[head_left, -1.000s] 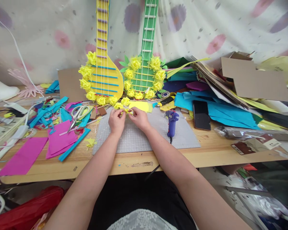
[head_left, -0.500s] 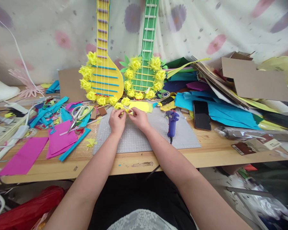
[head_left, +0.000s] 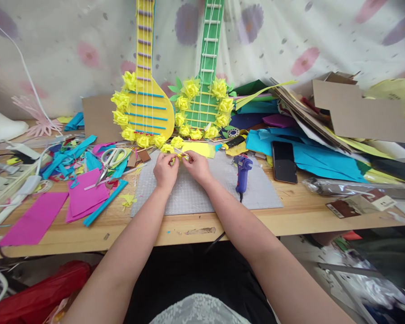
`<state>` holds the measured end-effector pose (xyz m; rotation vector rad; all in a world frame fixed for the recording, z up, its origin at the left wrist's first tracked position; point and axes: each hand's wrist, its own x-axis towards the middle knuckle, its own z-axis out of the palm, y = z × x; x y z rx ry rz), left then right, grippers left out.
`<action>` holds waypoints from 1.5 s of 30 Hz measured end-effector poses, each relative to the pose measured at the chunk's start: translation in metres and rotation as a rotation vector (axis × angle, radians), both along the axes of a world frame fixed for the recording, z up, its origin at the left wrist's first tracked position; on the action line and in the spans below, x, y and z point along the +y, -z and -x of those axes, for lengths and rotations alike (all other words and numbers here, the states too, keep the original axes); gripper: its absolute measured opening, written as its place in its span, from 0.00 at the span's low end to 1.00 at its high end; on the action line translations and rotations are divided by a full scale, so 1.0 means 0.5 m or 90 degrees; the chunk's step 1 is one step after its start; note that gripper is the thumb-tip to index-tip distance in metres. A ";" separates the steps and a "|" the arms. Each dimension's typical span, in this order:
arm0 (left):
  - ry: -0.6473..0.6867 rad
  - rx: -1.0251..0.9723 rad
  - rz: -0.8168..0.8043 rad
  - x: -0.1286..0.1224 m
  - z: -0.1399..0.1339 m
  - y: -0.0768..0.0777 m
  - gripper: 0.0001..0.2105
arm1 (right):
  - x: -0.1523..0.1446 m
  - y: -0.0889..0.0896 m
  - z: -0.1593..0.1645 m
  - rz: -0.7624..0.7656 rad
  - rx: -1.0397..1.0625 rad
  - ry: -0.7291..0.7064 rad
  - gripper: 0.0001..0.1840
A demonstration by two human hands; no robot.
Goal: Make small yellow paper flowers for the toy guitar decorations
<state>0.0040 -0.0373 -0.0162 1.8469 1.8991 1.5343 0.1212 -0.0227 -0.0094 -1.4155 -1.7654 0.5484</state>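
My left hand [head_left: 166, 171] and my right hand [head_left: 197, 166] meet over the far part of the grey cutting mat [head_left: 192, 198]. Both pinch a small piece of yellow paper [head_left: 180, 155], mostly covered by the fingers. A thin pale stick seems to lie along it, though it is too small to be sure. Just beyond the hands are loose yellow paper flowers [head_left: 177, 142] and a flat yellow sheet [head_left: 199, 149]. To the right of my right hand, a blue hot glue gun [head_left: 242, 173] rests on the mat.
Behind stand a yellow paper lute [head_left: 155, 108] and a green one [head_left: 205, 99], trimmed with yellow flowers. Scissors [head_left: 112, 162], pink sheets [head_left: 87, 193] and scraps lie left. A phone [head_left: 284, 162], blue paper [head_left: 327, 157] and cardboard [head_left: 357, 108] lie right.
My two hands have come slightly closer together, with the fingers turning a little around the yellow paper. Everything on the table stays where it was.
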 end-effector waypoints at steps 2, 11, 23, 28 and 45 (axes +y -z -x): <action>0.002 0.013 0.000 -0.001 0.001 0.001 0.07 | 0.002 0.002 -0.001 -0.004 0.005 -0.003 0.14; -0.002 0.026 -0.016 -0.003 0.001 -0.002 0.10 | 0.002 0.001 -0.003 -0.001 0.020 -0.044 0.13; 0.053 -0.050 0.003 0.007 0.001 0.007 0.08 | 0.009 0.007 -0.003 0.068 0.105 -0.053 0.12; 0.092 -0.072 -0.015 0.010 0.003 0.014 0.08 | 0.014 0.008 -0.004 0.073 0.173 -0.073 0.11; 0.068 -0.235 0.032 0.017 -0.005 0.007 0.06 | 0.017 0.009 -0.003 0.119 0.345 -0.116 0.12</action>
